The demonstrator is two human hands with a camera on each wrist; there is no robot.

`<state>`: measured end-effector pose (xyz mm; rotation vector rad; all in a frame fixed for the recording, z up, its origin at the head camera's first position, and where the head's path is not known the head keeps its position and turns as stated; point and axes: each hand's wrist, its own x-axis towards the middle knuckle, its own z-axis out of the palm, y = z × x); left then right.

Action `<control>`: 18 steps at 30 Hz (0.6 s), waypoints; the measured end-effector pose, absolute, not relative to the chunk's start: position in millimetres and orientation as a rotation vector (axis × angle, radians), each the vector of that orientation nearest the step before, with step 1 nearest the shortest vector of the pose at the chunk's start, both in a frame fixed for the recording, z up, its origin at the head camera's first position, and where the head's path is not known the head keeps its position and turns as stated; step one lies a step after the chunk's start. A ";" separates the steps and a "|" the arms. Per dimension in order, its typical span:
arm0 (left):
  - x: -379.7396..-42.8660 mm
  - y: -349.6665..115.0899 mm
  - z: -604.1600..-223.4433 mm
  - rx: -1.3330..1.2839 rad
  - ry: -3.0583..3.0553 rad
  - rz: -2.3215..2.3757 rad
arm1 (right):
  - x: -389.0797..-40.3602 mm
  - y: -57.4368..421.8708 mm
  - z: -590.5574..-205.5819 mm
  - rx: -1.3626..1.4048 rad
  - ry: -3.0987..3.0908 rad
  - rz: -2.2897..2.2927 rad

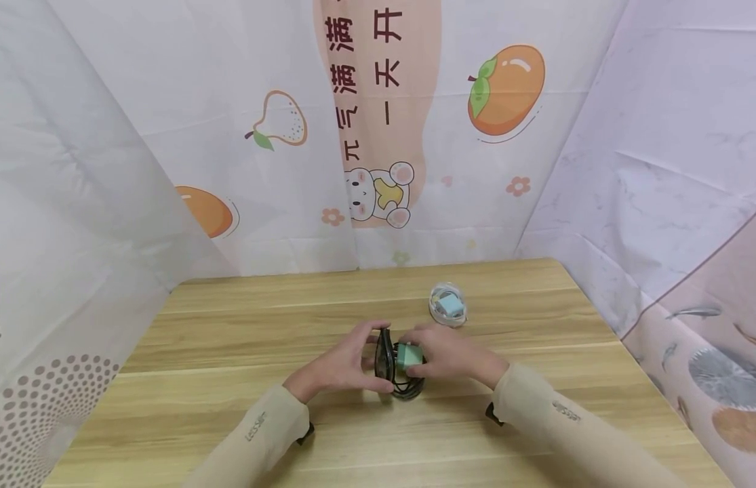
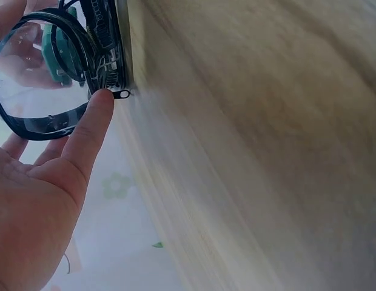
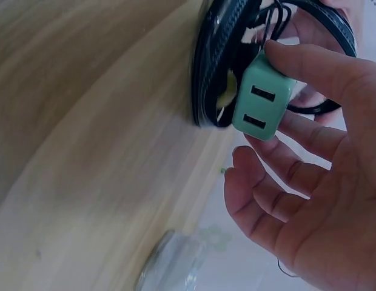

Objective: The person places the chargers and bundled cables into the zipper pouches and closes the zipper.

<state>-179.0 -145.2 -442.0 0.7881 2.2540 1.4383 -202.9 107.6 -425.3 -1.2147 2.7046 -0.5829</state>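
In the head view my left hand (image 1: 344, 362) grips a small round clear case (image 1: 384, 359) with black zip trim, thumb on its near side and fingers on the far side. The case stands unzipped on its edge, its pull tab (image 2: 121, 94) showing by a fingertip in the left wrist view. My right hand (image 1: 447, 352) pinches a green USB charger (image 3: 264, 100) between thumb and fingers at the case's opening. Two ports face the right wrist camera. A thin black cable (image 3: 279, 21) shows behind the charger; where it ends is hidden.
Behind the right hand lies another round clear case (image 1: 448, 306) with a white cable and a pale blue charger. The wooden table (image 1: 231, 352) meets a printed cloth (image 1: 280, 254) at the back, with cloth hanging at both sides.
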 end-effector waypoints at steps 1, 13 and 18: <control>-179.2 -144.9 -442.4 0.789 2.247 1.444 | -202.8 106.0 -426.0 -1.213 2.696 -0.587; -180.2 -145.2 -445.8 0.799 2.228 1.455 | -203.0 92.4 -436.0 -1.274 2.715 -0.511; -179.2 -146.6 -446.4 0.787 2.220 1.457 | -202.5 89.1 -436.6 -1.208 2.689 -0.576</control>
